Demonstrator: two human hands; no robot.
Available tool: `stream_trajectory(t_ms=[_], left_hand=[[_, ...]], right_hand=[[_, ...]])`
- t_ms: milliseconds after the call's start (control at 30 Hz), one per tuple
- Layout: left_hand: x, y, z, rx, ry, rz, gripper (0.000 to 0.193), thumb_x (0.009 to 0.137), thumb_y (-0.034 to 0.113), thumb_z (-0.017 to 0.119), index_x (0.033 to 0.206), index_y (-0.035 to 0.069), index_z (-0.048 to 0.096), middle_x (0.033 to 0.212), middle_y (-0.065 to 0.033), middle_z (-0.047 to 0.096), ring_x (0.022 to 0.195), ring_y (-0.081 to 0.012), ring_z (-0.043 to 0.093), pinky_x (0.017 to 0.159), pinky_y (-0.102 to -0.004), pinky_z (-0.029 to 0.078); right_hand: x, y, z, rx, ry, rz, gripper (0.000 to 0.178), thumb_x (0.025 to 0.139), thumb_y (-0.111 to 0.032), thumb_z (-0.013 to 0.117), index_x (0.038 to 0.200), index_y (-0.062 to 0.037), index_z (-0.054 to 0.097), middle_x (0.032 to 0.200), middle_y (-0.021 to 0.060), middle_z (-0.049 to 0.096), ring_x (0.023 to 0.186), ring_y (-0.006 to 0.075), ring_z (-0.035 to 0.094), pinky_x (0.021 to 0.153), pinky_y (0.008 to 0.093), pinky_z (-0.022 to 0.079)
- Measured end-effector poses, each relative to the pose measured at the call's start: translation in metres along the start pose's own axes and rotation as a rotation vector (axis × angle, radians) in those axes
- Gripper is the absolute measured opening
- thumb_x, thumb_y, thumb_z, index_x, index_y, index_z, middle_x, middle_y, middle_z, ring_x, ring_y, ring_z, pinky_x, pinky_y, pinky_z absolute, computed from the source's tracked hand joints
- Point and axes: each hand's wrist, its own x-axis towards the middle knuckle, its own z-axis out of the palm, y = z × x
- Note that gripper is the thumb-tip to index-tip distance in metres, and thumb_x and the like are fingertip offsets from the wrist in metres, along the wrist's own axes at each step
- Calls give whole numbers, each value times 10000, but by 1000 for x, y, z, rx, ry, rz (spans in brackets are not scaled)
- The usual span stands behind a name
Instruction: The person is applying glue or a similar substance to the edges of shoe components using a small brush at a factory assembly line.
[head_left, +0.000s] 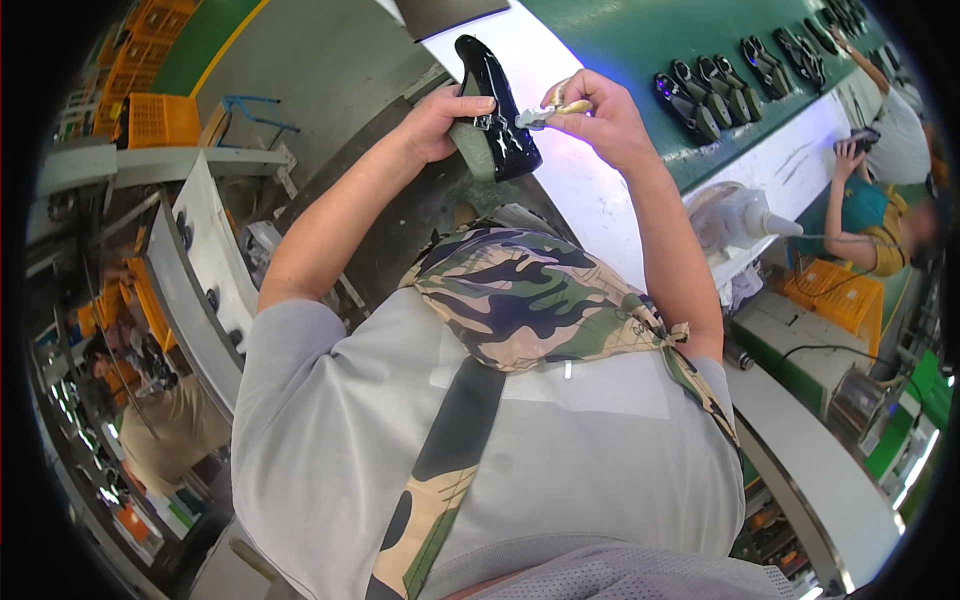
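Note:
My left hand [438, 122] grips a glossy black shoe [512, 135] by its side, thumb across the upper near a small buckle. The shoe is held upended, its grey-green sole facing left. My right hand [608, 118] is closed at the shoe's right side, pinching a small whitish wad of cloth [535, 118] against or very close to the black upper. Yellowish coverings sit on some of its fingertips. Behind the shoe runs a white ledge [600, 205].
Several black sandals [705, 105] stand on a green conveyor [620, 45] beyond the ledge. A translucent squeeze bottle [735, 215] with a pointed nozzle stands by my right forearm. Orange crates [160, 120] are at the far left. Co-workers [880, 200] are at right and lower left.

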Motion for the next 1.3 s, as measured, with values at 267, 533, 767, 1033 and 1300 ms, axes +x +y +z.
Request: stream_trajectory(t_ms=[267,533,767,1033,1300], left_hand=[[-69,-5,-58,-199,109,209,321,835,132,690,1114,8,592,997,-111,674,901,-236,672,871,-389,543],[-119,-24,-112,-504,161,461,336,858,143,673,1152,13,581,1107,-126,656,1033,-257,641,966,-414,498],[-138,-39,-141,-639,114,612,499,857,171,684,1302,21,515,1275,-127,594,1204,-292,549,1101,-446,373],[-162,-25,-141,-303,446,800,431,790,49,727,1176,34,535,1066,-85,635,989,-210,617,937,-359,487],[-202,-16,-143,474,954,926,644,655,102,830,1206,22,505,1095,-69,575,1050,-187,534,976,-314,406]], right_hand=[[39,2,64,30,-152,41,214,754,22,718,801,-53,523,955,103,645,863,133,557,769,265,436],[74,26,122,342,-22,142,188,779,41,713,837,-50,559,943,101,652,853,132,595,784,264,479],[93,30,178,458,79,238,169,784,45,721,846,-26,580,840,31,618,729,85,568,676,226,468],[100,42,205,394,214,366,161,789,30,714,877,-29,593,814,40,635,665,103,576,638,228,462],[120,43,238,298,126,442,163,743,-13,766,810,-49,623,702,-12,593,581,78,510,536,235,390]])
